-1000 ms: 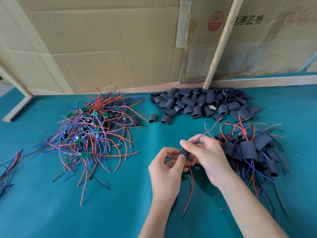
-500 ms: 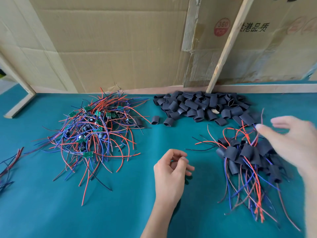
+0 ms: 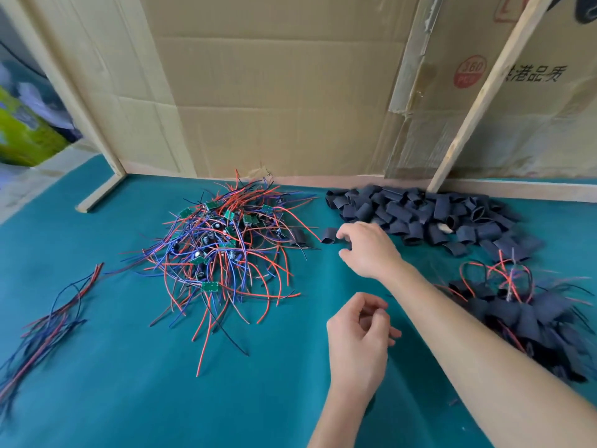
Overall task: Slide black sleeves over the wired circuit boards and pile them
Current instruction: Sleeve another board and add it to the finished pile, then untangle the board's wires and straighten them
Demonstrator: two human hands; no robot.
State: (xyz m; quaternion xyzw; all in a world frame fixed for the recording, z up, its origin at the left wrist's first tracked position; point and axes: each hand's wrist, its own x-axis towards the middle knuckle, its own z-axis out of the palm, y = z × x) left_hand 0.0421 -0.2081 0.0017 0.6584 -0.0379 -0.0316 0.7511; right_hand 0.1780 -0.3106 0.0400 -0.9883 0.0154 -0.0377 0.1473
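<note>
Right hand [image 3: 368, 248] now at black sleeve [image 3: 329, 236]

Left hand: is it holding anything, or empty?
Empty. The left hand hovers over the green mat, fingers loosely curled round nothing; no sleeve or wire shows in it.

a teal felt-covered table [image 3: 129, 367] carries everything. a tangled heap of green circuit boards with red, blue and black wires [image 3: 223, 250] lies near its middle. taking that heap as landmark: a loose bundle of red and blue wires [image 3: 48, 321] lies well apart to its left, near the table's edge; a pile of empty black sleeves [image 3: 429, 218] sits to its right along the back edge, with one stray sleeve [image 3: 329, 236] between the two; a pile of sleeved boards [image 3: 523, 315] lies further right and nearer the viewer. a wooden strip [image 3: 100, 195] rests on the cloth behind and left of the heap.
</note>
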